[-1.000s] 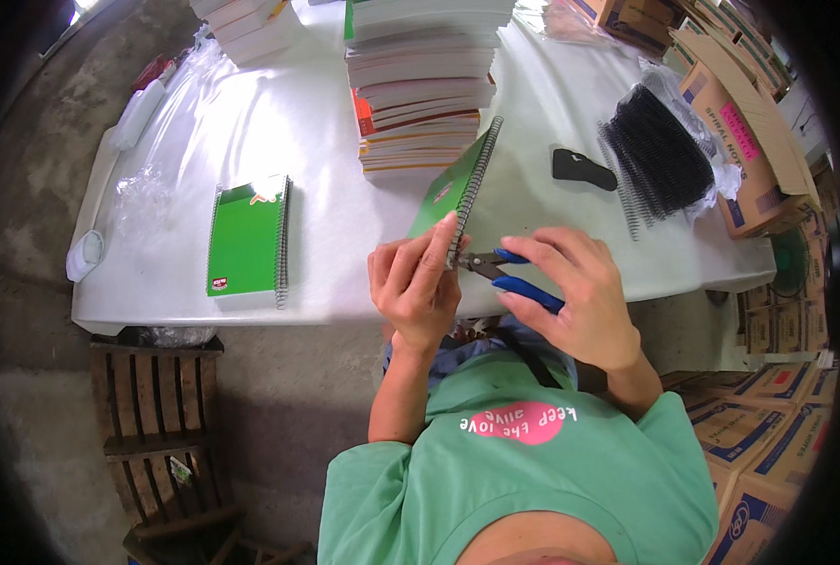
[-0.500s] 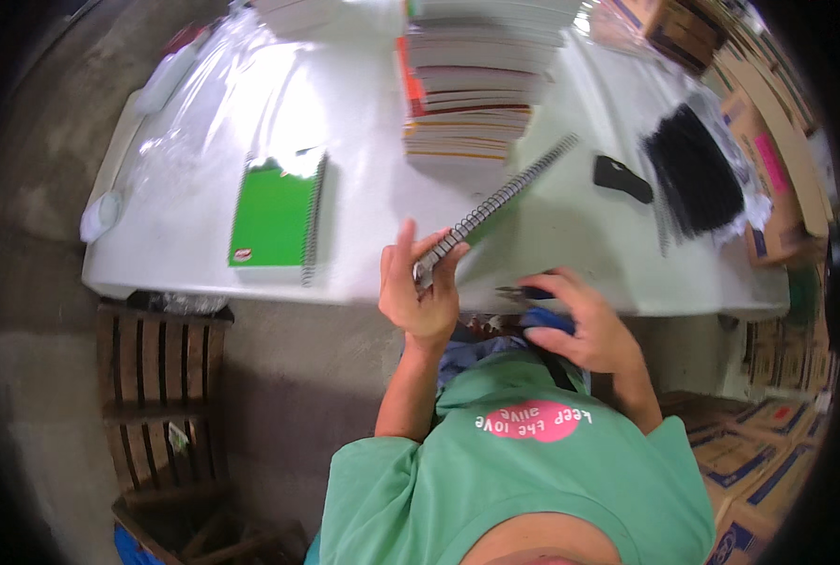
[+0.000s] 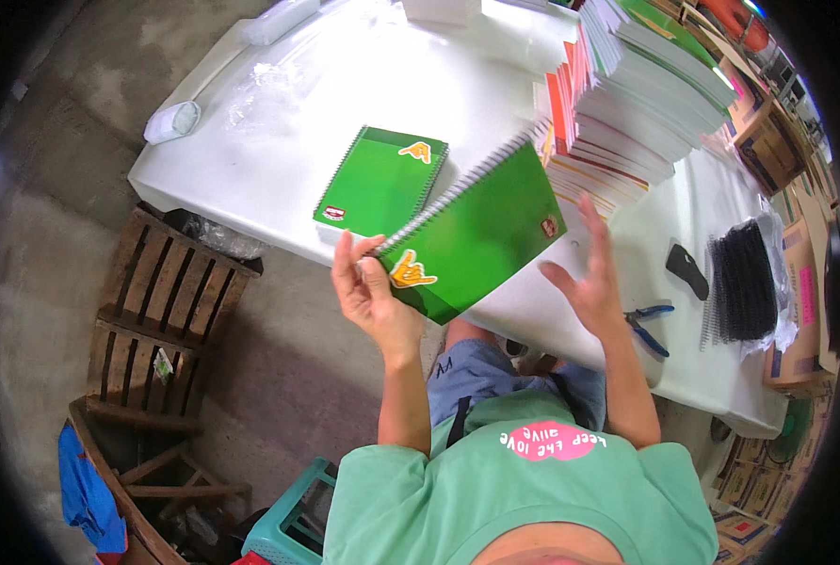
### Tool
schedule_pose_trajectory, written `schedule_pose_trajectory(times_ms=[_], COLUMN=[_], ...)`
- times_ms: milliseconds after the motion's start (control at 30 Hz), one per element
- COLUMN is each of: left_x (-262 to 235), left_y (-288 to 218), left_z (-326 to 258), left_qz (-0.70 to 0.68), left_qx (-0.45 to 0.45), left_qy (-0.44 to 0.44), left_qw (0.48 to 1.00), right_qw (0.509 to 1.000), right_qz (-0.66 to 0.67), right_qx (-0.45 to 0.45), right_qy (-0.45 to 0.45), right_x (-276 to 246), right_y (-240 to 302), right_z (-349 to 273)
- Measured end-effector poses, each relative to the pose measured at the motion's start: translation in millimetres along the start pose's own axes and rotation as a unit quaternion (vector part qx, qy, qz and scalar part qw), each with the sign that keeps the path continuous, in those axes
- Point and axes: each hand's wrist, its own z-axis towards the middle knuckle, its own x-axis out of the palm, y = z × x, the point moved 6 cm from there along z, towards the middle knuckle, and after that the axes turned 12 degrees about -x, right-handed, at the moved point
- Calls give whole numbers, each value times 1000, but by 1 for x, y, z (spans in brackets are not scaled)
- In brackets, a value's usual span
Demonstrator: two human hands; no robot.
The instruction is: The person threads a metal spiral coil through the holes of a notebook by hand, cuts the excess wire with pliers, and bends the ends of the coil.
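Left hand (image 3: 368, 297) gripping green spiral notebook (image 3: 476, 235) by near corner, raised over near table (image 3: 279, 122) edge; right hand (image 3: 589, 278) open, fingers spread, just right of notebook; second green notebook (image 3: 378, 184) flat on table, left; blue-handled pliers (image 3: 648, 325) right.

Pliers put down, notebook lifted
The right hand (image 3: 594, 282) released the blue-handled pliers (image 3: 648, 325), now lying on the table (image 3: 250, 141); the left hand (image 3: 373, 297) alone raised the green spiral notebook (image 3: 476, 235).
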Motion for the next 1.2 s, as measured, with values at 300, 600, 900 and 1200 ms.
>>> schedule_pose_trajectory(times_ms=[300, 600, 900, 1200], left_x=[-32, -70, -61, -79], left_y=[8, 58, 64, 35], left_z=[117, 129, 132, 121], left_qz=[85, 477, 485, 389], left_qx=[-44, 47, 68, 66], left_qy=[-64, -51, -53, -131], left_qw=[993, 876, 870, 909], right_qw=[935, 986, 988, 938], right_qz=[350, 120, -52, 31], right_qx=[56, 98, 69, -308], right_qy=[4, 65, 129, -155], right_x=[125, 223, 220, -111], right_y=[-19, -92, -83, 91], right_z=[161, 150, 155, 163])
